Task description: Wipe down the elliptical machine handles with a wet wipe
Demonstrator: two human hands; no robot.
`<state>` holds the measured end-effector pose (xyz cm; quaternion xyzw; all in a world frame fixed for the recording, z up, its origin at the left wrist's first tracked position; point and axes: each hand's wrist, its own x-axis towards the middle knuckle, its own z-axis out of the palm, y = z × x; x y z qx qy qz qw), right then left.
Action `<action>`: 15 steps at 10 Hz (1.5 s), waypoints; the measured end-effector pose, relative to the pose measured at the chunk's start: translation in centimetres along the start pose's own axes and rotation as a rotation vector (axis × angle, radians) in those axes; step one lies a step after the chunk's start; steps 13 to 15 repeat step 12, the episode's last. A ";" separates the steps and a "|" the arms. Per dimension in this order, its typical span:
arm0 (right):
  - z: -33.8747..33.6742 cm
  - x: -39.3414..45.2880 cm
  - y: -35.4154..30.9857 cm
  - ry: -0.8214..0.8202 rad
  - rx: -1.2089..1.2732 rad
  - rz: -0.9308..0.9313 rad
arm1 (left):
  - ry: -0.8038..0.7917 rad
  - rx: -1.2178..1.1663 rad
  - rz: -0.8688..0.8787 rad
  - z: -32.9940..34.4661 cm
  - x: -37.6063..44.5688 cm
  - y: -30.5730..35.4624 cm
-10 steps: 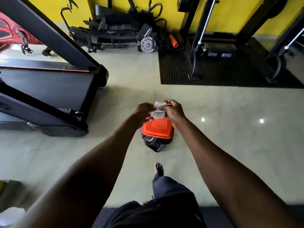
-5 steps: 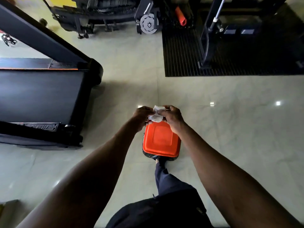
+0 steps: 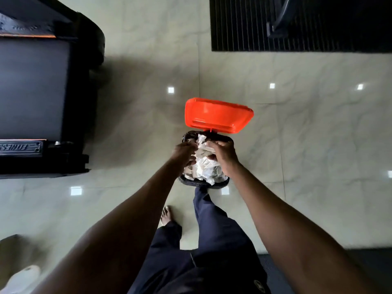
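Head view, looking straight down: both hands are positioned over an open pedal bin (image 3: 203,182) standing on the pale tiled floor (image 3: 297,145). The bin's orange lid (image 3: 216,115) is raised and tilted away from the person, exposing crumpled white waste (image 3: 206,168) inside a black liner.

Left hand (image 3: 183,152): fingers curled, fingertips meeting the wet wipe (image 3: 200,142) from the left side. Right hand (image 3: 223,153): fingers curled over the wipe from the right, thumb underneath. The wipe is bunched and white, pinched between the two hands directly above the bin's far half, just below the lid hinge. Whether the wipe touches the waste beneath it cannot be determined.

Lower body: one leg in dark trousers (image 3: 214,219) extends forward, its foot hidden at the bin's near edge. The other foot (image 3: 167,215) is bare and rests flat on the floor, behind and to the left.

Surroundings: a black treadmill (image 3: 36,88) occupies the left side. A ribbed black mat (image 3: 297,24) lies at upper right, with the base of a dark machine on it.
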<state>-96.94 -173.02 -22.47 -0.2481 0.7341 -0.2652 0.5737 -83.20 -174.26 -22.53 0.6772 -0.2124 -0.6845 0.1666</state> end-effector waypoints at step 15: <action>2.1 8.8 7.6 -0.037 -0.460 -0.037 | 0.001 0.320 0.063 2.6 9.3 -3.7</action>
